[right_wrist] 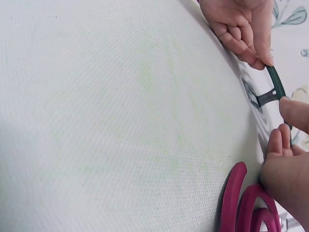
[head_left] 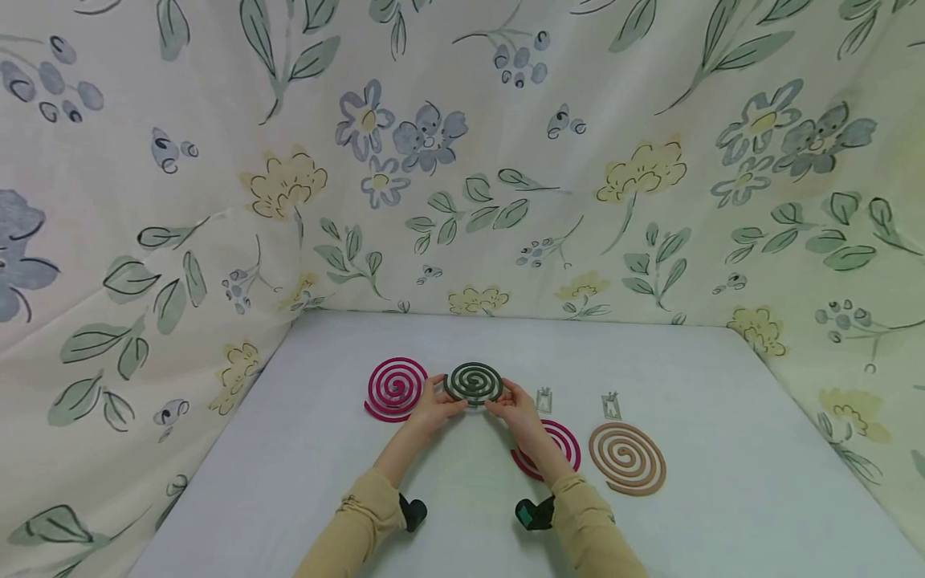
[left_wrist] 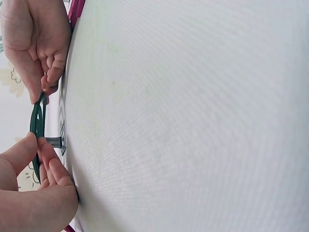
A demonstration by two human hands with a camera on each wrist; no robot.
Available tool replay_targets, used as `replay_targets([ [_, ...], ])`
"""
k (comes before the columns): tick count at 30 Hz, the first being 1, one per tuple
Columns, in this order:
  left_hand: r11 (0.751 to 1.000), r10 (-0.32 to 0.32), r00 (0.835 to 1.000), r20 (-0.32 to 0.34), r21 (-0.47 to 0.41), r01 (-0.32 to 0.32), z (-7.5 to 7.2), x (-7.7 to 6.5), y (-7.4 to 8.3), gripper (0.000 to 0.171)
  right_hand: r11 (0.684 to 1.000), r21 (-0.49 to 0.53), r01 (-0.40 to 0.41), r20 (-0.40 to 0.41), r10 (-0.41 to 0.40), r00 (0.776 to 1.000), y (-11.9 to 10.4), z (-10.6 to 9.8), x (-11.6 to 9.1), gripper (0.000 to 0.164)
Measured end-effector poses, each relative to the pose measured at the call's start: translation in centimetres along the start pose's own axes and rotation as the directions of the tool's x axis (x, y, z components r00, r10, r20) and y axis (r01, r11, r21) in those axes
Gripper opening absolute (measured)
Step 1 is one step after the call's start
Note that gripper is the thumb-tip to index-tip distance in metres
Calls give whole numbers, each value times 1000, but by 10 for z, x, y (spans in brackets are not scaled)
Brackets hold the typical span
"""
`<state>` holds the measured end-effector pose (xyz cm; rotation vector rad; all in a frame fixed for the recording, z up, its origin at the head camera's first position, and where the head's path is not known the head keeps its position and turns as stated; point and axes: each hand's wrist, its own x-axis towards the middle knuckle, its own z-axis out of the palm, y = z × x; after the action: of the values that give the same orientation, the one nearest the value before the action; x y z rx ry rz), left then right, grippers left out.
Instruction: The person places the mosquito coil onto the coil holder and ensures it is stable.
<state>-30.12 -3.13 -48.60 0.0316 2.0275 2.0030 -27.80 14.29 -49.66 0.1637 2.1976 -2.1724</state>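
A dark green mosquito coil is held level between both hands, near the middle of the table. My left hand pinches its left edge between thumb and fingers. On the opposite edge my right hand pinches it the same way. Under the coil stands a small metal coil stand, its upright reaching up to the coil in both wrist views. A magenta coil lies just left of the left hand. Another magenta coil lies partly hidden under the right forearm.
A tan coil lies to the right. Behind it is a flat metal stand, and a second flat stand lies just right of the right hand. Floral cloth walls in the white table at the back and sides.
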Motion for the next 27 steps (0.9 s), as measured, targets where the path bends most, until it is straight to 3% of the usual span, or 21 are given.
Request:
replay_targets([
  [27,1000,-4,1000,-18,12,4,1,-3,2,73,1000,10,-28,-17,28,999,2,0,3,65],
])
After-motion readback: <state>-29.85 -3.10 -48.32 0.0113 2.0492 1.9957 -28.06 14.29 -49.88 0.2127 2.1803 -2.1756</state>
